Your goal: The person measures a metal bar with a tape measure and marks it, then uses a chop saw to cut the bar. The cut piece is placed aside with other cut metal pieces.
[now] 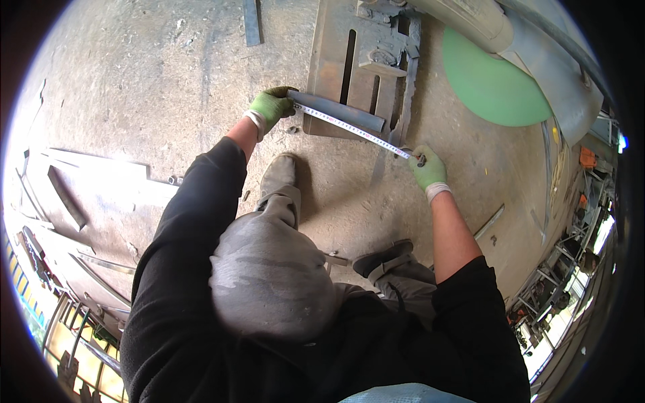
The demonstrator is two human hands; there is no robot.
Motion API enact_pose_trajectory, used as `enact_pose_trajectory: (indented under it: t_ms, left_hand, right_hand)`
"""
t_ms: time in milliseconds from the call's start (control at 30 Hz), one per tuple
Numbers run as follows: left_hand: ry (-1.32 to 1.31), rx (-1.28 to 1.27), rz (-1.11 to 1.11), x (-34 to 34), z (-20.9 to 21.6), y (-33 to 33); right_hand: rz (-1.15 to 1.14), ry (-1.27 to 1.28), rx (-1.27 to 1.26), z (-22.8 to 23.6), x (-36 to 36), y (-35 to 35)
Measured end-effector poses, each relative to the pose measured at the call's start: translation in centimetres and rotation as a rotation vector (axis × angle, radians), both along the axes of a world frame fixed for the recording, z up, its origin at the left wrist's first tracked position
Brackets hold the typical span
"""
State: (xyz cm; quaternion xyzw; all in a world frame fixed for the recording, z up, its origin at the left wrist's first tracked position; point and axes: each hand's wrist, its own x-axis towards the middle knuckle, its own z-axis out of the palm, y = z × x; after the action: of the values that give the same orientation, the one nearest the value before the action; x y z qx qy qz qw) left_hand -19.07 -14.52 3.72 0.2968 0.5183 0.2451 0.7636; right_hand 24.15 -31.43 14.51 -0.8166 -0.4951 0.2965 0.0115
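My left hand (271,107), in a green glove, is closed on one end of a flat grey metal strip (344,113). The end of the tape measure's white blade lies by those fingers. Stretched along the strip's near side, the tape measure (354,129) slants down to the right, past the strip's far end. My right hand (428,168), also gloved in green, grips the tape measure at its other end; the case is mostly hidden in the palm. Under the strip is a slotted steel machine base (328,67).
Above right of the base stand a large grey machine body (470,23) and a round green plate (494,80). Another metal strip (251,23) lies on the concrete floor (168,80). Metal sheets and offcuts (101,164) are at left; cluttered racks (564,269) line the right.
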Motion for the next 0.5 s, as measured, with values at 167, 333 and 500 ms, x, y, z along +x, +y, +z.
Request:
enact_pose_trajectory:
  t_ms: [167, 333, 500]
  left_hand:
    - [-0.055, 0.009, -0.046, -1.0, -0.3, -0.1]
    - [-0.138, -0.096, -0.020, -2.2, 0.1, -0.2]
    - [-0.193, -0.107, 0.017, -2.7, 1.0, -0.7]
  right_hand:
    - [-0.011, 0.000, -0.024, -0.6, 0.1, 0.3]
    - [-0.006, 0.004, -0.027, -1.7, -0.4, 0.5]
    - [-0.054, 0.059, -0.026, -3.1, -1.3, 0.8]
